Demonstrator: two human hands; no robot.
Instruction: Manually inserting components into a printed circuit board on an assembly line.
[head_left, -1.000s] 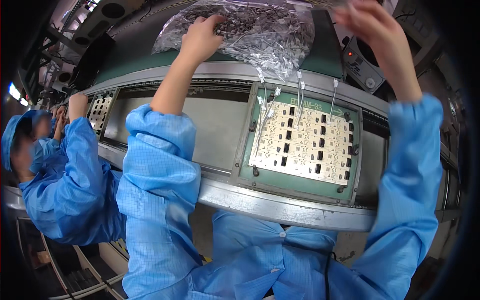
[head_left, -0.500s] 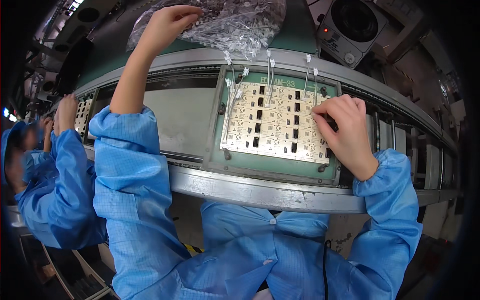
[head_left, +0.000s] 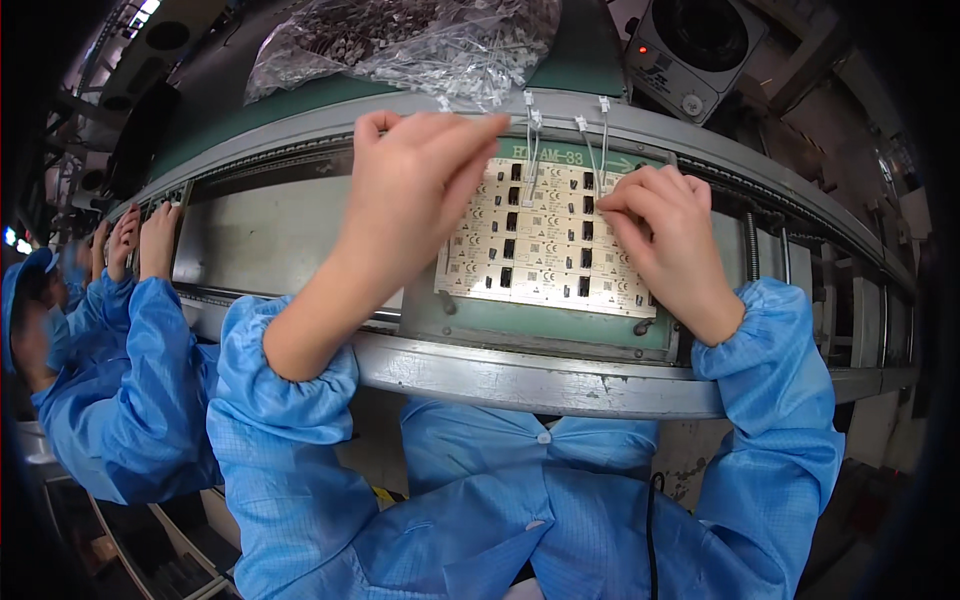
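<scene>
The cream-coloured circuit panel (head_left: 545,240) sits in a green carrier frame (head_left: 520,325) on the conveyor rail (head_left: 520,375), right in front of the person. It is a grid of small repeated boards, each with a black rectangular part, and thin white-capped leads (head_left: 530,130) stand up along its far edge. The left hand (head_left: 415,190) hovers over the panel's left side, fingers drawn together and pointing at the board; whether it pinches anything cannot be told. The right hand (head_left: 665,235) rests on the panel's right side, fingers curled, tips pressed to the upper rows. Beyond the rail lies a clear bag of components (head_left: 400,45). At far left, a co-worker's hands (head_left: 145,235) reach onto the same line.
</scene>
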